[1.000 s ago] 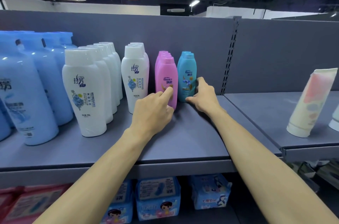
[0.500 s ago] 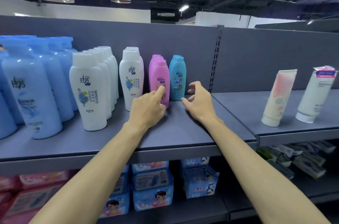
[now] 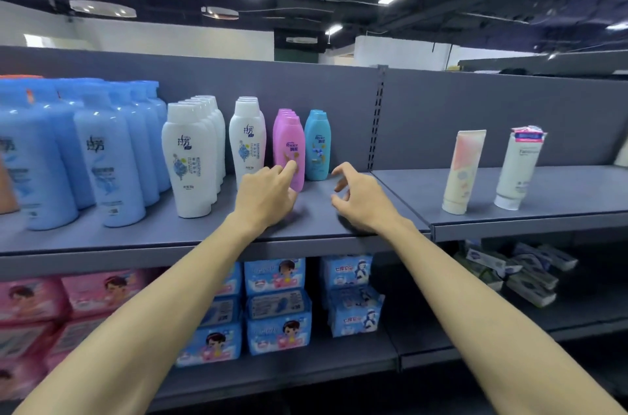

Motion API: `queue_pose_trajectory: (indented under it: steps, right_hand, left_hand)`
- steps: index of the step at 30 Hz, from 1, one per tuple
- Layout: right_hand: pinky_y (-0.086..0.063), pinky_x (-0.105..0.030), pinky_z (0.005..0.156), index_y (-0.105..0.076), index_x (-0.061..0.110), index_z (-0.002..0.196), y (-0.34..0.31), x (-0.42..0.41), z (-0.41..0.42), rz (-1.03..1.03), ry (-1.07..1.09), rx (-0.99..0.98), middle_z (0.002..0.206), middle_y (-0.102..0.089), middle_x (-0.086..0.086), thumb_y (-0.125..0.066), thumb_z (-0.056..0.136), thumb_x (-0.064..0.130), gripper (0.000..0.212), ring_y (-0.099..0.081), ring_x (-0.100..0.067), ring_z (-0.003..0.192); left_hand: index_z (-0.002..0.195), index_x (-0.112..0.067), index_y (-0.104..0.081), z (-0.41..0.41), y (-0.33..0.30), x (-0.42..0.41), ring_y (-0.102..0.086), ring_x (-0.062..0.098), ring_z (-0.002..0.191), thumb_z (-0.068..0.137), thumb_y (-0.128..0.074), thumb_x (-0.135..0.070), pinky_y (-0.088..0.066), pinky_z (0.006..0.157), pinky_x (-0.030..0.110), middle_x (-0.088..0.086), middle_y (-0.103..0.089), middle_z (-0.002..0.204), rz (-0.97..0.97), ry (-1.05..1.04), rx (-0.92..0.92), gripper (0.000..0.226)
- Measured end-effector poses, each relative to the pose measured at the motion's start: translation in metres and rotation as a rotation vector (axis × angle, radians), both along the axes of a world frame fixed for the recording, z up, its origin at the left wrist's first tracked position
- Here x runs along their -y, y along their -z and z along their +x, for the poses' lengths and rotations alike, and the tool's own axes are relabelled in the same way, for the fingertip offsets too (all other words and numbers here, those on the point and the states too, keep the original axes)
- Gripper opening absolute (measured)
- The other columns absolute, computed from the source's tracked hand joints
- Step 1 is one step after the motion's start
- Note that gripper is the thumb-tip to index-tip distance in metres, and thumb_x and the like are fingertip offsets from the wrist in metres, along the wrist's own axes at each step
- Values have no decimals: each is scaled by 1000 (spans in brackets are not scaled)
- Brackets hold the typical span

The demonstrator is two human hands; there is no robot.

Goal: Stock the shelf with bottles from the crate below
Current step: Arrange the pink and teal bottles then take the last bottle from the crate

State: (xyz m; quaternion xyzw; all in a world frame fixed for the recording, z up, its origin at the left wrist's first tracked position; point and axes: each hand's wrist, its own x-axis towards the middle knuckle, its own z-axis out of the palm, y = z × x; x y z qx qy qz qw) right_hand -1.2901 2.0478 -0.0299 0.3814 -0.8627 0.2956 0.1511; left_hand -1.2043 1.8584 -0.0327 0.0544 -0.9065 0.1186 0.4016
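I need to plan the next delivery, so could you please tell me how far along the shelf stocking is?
Done: rows of blue bottles, white bottles, pink bottles and teal bottles stand upright on the shelf. In hand: no bottle is held; the left hand touches the front pink bottle, and the right hand hovers empty. Left: bare shelf remains in front of the teal row; the crate is out of view.
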Motion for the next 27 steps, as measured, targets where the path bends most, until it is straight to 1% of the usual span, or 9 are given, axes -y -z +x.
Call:
queue_pose_trajectory:
  steps: [3, 5, 7, 11, 16, 19, 22, 25, 27]
  right_hand:
    - [-53, -37, 80, -46, 25, 124, -4, -4, 7, 36, -5, 20, 102, -65, 5, -63, 89, 26, 39, -62, -19, 83]
    - [-51, -34, 78, -46, 24, 124, -7, -6, 10, 29, -10, 29, 101, -66, 5, -62, 89, 25, 38, -61, -19, 82]
    - [-50, -32, 77, -46, 23, 124, -11, -8, 15, 15, -14, 36, 100, -67, 4, -62, 89, 23, 38, -61, -18, 80]
    - [-52, -34, 81, -45, 21, 126, -18, -6, 25, 12, -22, 23, 101, -67, 4, -62, 90, 23, 40, -62, -17, 81]
    - [-53, -36, 80, -44, 22, 127, -26, -1, 36, 12, -49, 4, 103, -67, 3, -62, 90, 23, 41, -62, -18, 79]
    - [-50, -33, 78, -45, 21, 127, -31, 5, 44, 13, -70, -18, 102, -67, 1, -62, 91, 23, 40, -61, -18, 80]
    - [-51, -34, 81, -46, 20, 125, -35, 14, 54, 10, -101, -32, 99, -68, 2, -63, 91, 22, 38, -60, -18, 81]
    - [-52, -36, 85, -48, 20, 122, -35, 24, 64, 17, -133, -46, 98, -69, 1, -63, 90, 21, 36, -62, -19, 85]
    - [-54, -37, 85, -49, 19, 121, -32, 31, 72, 34, -153, -71, 99, -69, 1, -64, 89, 21, 35, -62, -18, 85]
  left_hand:
    - [104, -12, -50, 14, -12, 3, -57, 31, 62, 78, -52, -19, -31, 48, 29, 4, -59, 72, -27, -17, 15, 27]
    - [106, -12, -49, 21, -25, 6, -51, 30, 63, 80, -49, -19, -30, 50, 30, 4, -60, 77, -21, -37, 9, 26]
    - [101, -12, -48, 27, -35, 9, -45, 29, 62, 80, -48, -17, -29, 49, 29, 4, -61, 77, -18, -44, -3, 21]
    - [91, -13, -46, 39, -36, 11, -54, 33, 61, 78, -50, -17, -26, 47, 28, 4, -61, 72, -37, -23, 9, 15]
    - [87, -14, -41, 57, -30, 16, -53, 31, 60, 78, -49, -17, -29, 45, 27, 1, -53, 68, -44, -11, 57, 12]
    - [89, -13, -44, 67, -33, 20, -51, 30, 60, 80, -51, -18, -30, 47, 28, 2, -56, 71, -63, -25, 59, 13]
    - [92, -11, -47, 78, -37, 24, -54, 31, 62, 79, -52, -19, -33, 46, 29, 3, -59, 72, -68, -31, 55, 16]
    - [94, -13, -46, 91, -34, 28, -54, 29, 62, 80, -52, -21, -37, 48, 29, 1, -58, 72, -53, -45, 70, 17]
    - [91, -14, -43, 102, -28, 30, -51, 27, 59, 80, -50, -20, -36, 47, 28, 0, -56, 70, -58, -42, 72, 14]
